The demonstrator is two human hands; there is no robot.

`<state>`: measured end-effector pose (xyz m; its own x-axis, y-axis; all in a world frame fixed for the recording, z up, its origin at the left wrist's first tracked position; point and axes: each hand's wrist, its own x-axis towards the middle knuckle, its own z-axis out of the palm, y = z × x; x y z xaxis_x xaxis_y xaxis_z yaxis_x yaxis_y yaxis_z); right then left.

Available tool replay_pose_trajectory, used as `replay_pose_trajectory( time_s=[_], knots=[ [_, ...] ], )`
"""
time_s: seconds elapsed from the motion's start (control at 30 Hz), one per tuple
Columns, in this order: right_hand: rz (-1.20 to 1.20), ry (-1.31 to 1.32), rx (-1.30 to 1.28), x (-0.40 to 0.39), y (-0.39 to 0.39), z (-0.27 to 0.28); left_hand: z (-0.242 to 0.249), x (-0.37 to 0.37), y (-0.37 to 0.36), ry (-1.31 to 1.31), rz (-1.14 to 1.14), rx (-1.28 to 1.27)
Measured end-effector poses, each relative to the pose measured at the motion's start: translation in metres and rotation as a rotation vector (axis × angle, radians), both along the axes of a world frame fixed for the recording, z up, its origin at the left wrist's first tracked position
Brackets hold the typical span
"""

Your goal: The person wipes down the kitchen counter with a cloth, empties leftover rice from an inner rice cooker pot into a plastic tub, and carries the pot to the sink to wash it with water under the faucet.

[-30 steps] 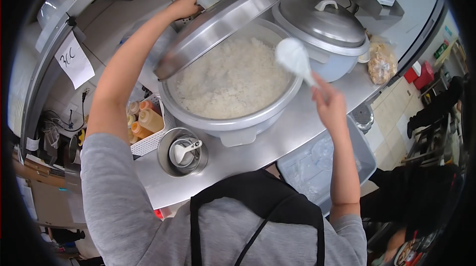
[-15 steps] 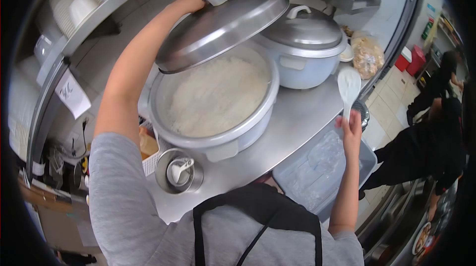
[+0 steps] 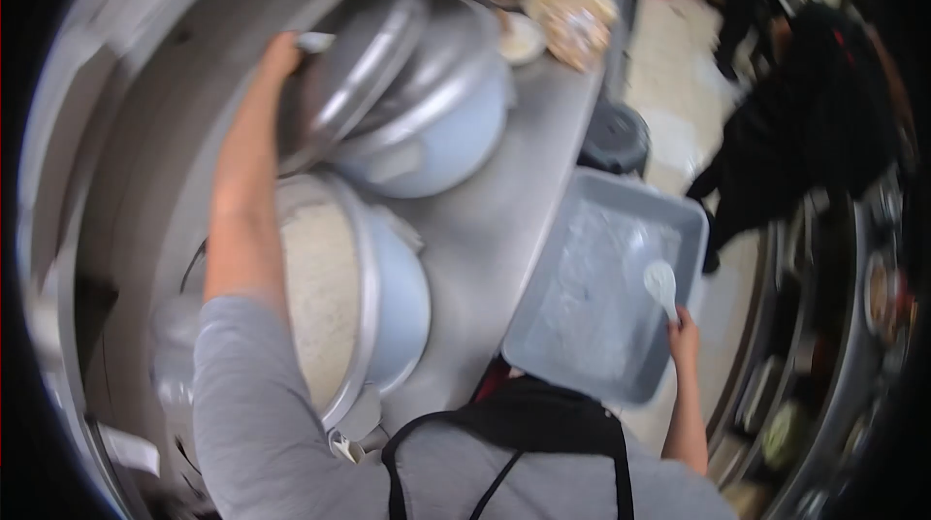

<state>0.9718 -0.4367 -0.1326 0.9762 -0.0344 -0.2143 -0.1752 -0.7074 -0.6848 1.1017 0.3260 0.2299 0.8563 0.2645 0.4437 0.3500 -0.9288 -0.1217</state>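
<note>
My left hand [image 3: 283, 52] is closed on the handle of a large metal lid [image 3: 373, 69], tilted steeply above the open pot. Below it the pot of white rice [image 3: 320, 277] stands uncovered on the steel counter. Behind the raised lid is a second pot [image 3: 436, 146] with its own lid on. My right hand [image 3: 684, 326] grips a white paddle [image 3: 660, 285] by its handle, with the blade over a grey-blue plastic tub [image 3: 592, 277]. A whitish film or liquid shows on the tub's bottom. The view is somewhat blurred.
A bag of light brown food [image 3: 572, 20] and a small white dish [image 3: 524, 40] sit at the counter's far end. A dark round bin [image 3: 616, 137] stands beyond the tub. A person in black [image 3: 805, 122] is on the right, near shelves with food containers.
The camera view has turned to the right. The lid is tilted more steeply, still in my left hand. My right hand has lowered the paddle from the counter's edge to over the tub.
</note>
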Motion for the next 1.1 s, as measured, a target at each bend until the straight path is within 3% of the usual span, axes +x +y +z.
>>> replay_pose_trajectory(
  time_s=[0.03, 0.1, 0.2, 0.3, 0.37, 0.5, 0.57, 0.67, 0.77, 0.8, 0.87, 0.9, 0.93, 0.97, 1.0, 1.07, 1.1],
  knots=[
    [0.008, -0.083, -0.021, -0.004, -0.007, -0.016, -0.011, 0.009, 0.001, -0.004, -0.032, -0.019],
    [-0.057, 0.019, -0.044, -0.008, -0.011, -0.028, -0.034, 0.032, 0.038, 0.014, -0.054, 0.057],
    [-0.084, 0.123, -0.164, -0.007, -0.003, -0.03, -0.04, 0.043, 0.032, 0.011, 0.029, 0.043],
    [0.016, 0.061, -0.268, -0.006, -0.004, -0.08, -0.041, 0.034, 0.024, 0.015, 0.064, 0.056],
    [0.103, 0.119, -0.351, 0.006, -0.005, -0.109, -0.044, 0.043, 0.047, 0.02, 0.086, 0.065],
    [0.038, 0.181, -0.449, 0.025, 0.014, -0.128, -0.044, 0.054, 0.076, 0.082, 0.122, 0.061],
    [-0.062, -0.181, -0.561, 0.028, 0.03, -0.132, -0.036, 0.046, 0.074, 0.226, 0.131, 0.109],
    [0.199, -0.217, -0.43, 0.019, 0.071, -0.109, -0.033, 0.025, 0.086, 0.182, -0.005, -0.043],
    [0.338, 0.05, -0.156, 0.013, 0.113, -0.13, -0.022, -0.002, 0.036, 0.149, -0.039, 0.017],
    [0.346, 0.049, -0.152, 0.018, 0.122, -0.141, -0.017, -0.011, 0.012, 0.131, -0.019, 0.098],
    [0.48, 0.462, -0.371, 0.024, 0.134, -0.158, -0.006, -0.031, -0.033, 0.16, -0.064, 0.149],
    [0.487, 0.466, -0.37, 0.019, 0.133, -0.155, -0.002, -0.039, -0.058, 0.182, -0.118, 0.195],
    [0.653, 0.457, -0.423, 0.014, 0.131, -0.142, 0.003, -0.048, -0.087, 0.185, -0.113, 0.196],
    [0.819, 0.441, -0.477, 0.008, 0.129, -0.134, 0.01, -0.056, -0.12, 0.195, -0.137, 0.09],
    [0.825, 0.438, -0.479, -0.005, 0.121, -0.15, 0.012, -0.066, -0.151, 0.203, -0.16, -0.018],
    [0.974, -0.017, -0.676, -0.029, 0.098, -0.201, 0.011, -0.084, -0.205, 0.175, -0.27, -0.019],
    [0.977, -0.026, -0.679, -0.025, 0.098, -0.194, 0.011, -0.092, -0.23, 0.145, -0.387, -0.017]
  ],
)
